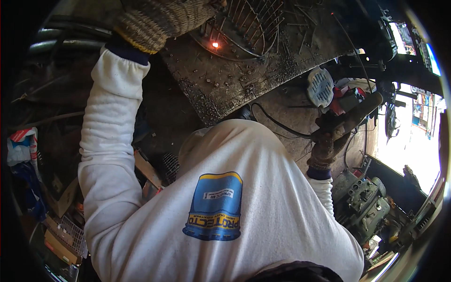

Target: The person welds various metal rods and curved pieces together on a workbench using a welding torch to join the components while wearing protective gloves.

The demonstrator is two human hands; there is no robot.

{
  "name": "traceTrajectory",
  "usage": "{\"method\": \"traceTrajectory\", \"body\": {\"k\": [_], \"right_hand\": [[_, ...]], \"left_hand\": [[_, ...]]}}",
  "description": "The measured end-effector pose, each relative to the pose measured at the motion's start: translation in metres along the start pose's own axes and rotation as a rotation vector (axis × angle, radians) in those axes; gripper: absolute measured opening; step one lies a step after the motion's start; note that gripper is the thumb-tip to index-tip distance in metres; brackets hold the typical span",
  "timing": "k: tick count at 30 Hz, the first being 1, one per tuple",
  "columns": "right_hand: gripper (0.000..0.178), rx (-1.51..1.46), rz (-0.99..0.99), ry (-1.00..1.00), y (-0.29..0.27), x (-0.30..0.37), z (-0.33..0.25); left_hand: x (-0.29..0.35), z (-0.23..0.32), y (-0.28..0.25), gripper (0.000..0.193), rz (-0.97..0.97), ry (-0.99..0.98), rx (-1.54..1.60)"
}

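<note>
My left hand, in a knitted work glove with a yellow cuff edge, reaches over the metal table at the top. Its fingers are partly cut off by the picture's edge, close to a curved frame of thin metal rods. On that frame a small spot glows orange-white. Out to the right, my right hand, in a brown glove, is closed round a welding electrode holder. A thin electrode sticks up from the holder, its far tip glowing red, apart from the frame.
Loose rods and dark crumbs of metal lie on the worn metal table, whose corner points toward me. A pale slotted oval plate is by its right edge. A cable runs to the holder. Greasy machinery stands at the lower right.
</note>
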State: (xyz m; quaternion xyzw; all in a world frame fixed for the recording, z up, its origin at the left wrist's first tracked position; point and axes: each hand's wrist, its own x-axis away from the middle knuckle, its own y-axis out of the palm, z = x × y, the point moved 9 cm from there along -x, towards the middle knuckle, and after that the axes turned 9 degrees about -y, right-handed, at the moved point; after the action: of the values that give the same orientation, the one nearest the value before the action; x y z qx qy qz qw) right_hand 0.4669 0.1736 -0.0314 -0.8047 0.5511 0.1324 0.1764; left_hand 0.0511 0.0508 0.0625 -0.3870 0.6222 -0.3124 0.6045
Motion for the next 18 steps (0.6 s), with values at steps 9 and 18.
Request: {"method": "traceTrajectory", "body": {"k": [9,18], "right_hand": [[0.102,-0.022,-0.009,-0.052,0.007,0.005,-0.001],[0.086,-0.161,0.109,-0.006,-0.002,0.003,0.006]], "left_hand": [[-0.003,0.005,0.018,0.031,0.022,0.103,-0.037],[-0.003,0.027,0.025,0.028,-0.074,0.170,-0.267]]}}
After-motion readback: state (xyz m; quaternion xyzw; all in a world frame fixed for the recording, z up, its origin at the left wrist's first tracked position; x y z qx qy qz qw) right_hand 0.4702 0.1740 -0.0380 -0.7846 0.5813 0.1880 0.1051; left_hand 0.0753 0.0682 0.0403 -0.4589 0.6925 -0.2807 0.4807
